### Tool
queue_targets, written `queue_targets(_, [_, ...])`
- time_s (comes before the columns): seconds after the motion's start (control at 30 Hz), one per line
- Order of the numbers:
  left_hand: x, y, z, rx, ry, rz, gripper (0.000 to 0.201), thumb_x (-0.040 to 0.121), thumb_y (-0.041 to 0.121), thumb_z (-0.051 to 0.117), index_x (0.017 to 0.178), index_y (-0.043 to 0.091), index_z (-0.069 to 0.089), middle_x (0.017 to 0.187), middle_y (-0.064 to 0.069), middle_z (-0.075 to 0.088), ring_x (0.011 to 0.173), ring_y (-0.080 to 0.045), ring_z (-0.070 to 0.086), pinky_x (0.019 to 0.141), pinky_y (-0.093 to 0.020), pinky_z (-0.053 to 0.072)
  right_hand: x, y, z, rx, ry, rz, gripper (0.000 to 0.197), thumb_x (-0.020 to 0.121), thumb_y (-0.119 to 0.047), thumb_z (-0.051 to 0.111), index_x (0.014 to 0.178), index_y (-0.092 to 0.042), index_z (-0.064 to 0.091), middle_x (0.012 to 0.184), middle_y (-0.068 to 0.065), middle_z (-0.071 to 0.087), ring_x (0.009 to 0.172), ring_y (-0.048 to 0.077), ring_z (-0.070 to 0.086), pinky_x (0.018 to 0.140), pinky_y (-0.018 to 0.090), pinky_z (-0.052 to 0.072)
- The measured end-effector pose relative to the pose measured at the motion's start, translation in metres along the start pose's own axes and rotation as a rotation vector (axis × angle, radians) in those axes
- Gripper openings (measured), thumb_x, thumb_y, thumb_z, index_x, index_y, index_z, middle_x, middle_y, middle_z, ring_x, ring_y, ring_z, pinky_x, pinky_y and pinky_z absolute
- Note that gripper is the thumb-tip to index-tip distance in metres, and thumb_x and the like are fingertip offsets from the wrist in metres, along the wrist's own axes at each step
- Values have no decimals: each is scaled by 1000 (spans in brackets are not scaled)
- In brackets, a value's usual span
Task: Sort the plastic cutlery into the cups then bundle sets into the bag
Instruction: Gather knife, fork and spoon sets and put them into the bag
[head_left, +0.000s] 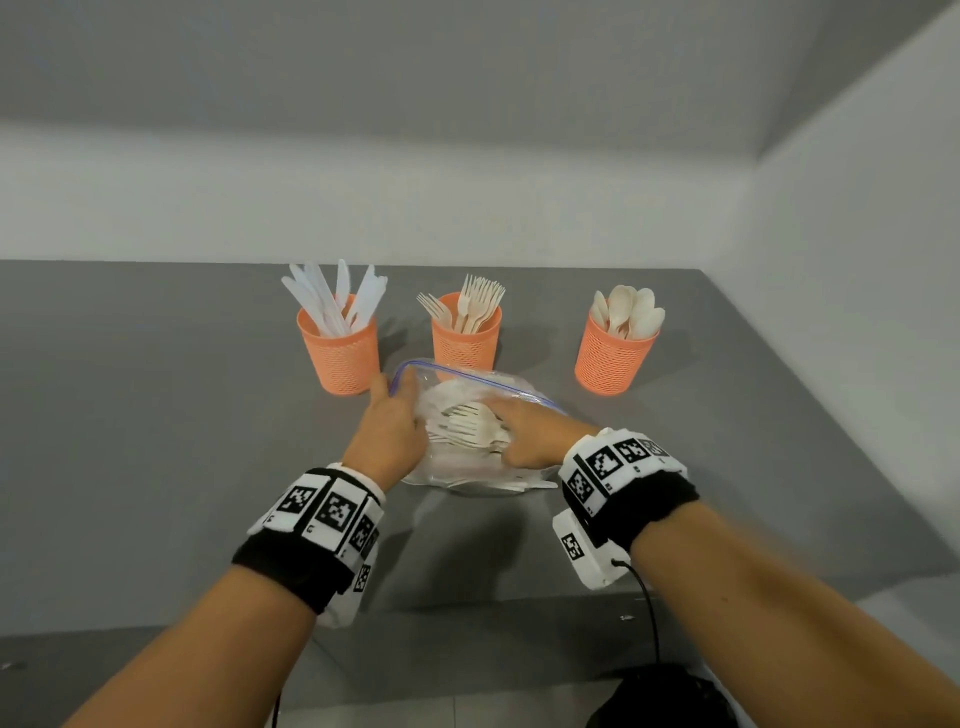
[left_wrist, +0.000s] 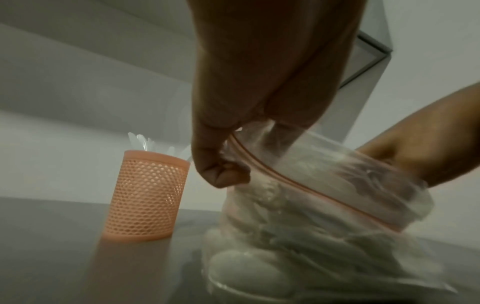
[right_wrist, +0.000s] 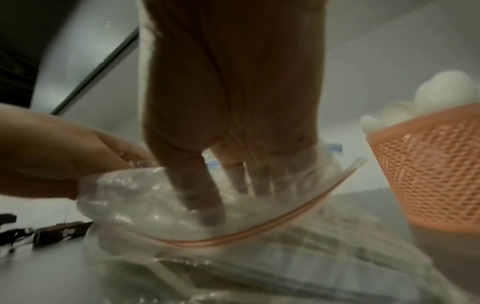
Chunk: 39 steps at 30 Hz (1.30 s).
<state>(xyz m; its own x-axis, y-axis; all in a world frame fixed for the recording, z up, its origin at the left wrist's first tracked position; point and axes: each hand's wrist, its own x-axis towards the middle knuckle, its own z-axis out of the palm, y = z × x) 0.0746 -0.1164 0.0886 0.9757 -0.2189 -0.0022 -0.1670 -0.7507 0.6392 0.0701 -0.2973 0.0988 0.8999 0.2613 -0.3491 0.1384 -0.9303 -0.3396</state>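
A clear zip bag (head_left: 462, 384) lies on the grey table (head_left: 156, 441) with forks and other pale cutlery (head_left: 467, 418) inside. My left hand (head_left: 395, 402) pinches the bag's left rim and holds the mouth up; the left wrist view shows the pinch (left_wrist: 226, 170) on the bag (left_wrist: 311, 236). My right hand (head_left: 514, 428) is inside the mouth. In the right wrist view its fingers (right_wrist: 205, 197) show through the plastic, spread and fairly straight, pointing down at the cutlery. Behind stand three orange mesh cups: knives (head_left: 340, 348), forks (head_left: 466, 335), spoons (head_left: 615, 356).
The knife cup (left_wrist: 148, 195) stands just left of my left hand, the spoon cup (right_wrist: 436, 174) just right of my right hand. A white wall bounds the table at the back and right. A black object (head_left: 660, 696) sits below the table's near edge.
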Motion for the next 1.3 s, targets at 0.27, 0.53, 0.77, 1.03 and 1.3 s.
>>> queue_targets(0.27, [11, -12, 11, -221, 56, -146, 39, 99, 19, 31, 133, 3, 43, 140, -16, 37, 124, -31, 42, 109, -37, 31, 4, 3, -5, 62, -11, 11, 56, 81, -19, 66, 131, -6, 41, 133, 7, 45, 115, 19, 45, 91, 26, 34])
queue_targets(0.53, [3, -13, 15, -239, 13, -92, 47, 101, 18, 30, 147, 9, 23, 151, -8, 26, 138, -22, 29, 109, -26, 20, 13, 5, 2, 193, -71, 87, 60, 79, -39, 68, 130, -14, 48, 132, 4, 55, 122, 23, 50, 105, 34, 38])
queue_targets(0.77, [4, -28, 17, -496, 46, -197, 43, 100, 23, 33, 142, 15, 37, 141, 1, 38, 132, -17, 36, 112, -32, 26, 15, 5, 9, 277, 26, -17, 52, 79, -18, 70, 127, -14, 51, 120, -1, 60, 111, 17, 55, 92, 27, 41])
queue_targets(1.03, [1, -27, 16, -395, 42, -115, 41, 98, 16, 39, 139, 13, 43, 138, -3, 44, 127, -18, 42, 104, -23, 27, 2, 6, 0, 506, 90, -46, 39, 79, -4, 66, 117, -10, 57, 97, -5, 58, 91, 10, 53, 75, 11, 40])
queue_targets(1.3, [-4, -15, 14, -24, -136, -72, 45, 100, 24, 31, 143, 10, 32, 143, -12, 33, 127, -28, 41, 105, -29, 28, -6, -7, -22, 938, 463, 2, 22, 79, -2, 61, 101, 2, 63, 88, 7, 65, 79, 16, 59, 64, 18, 49])
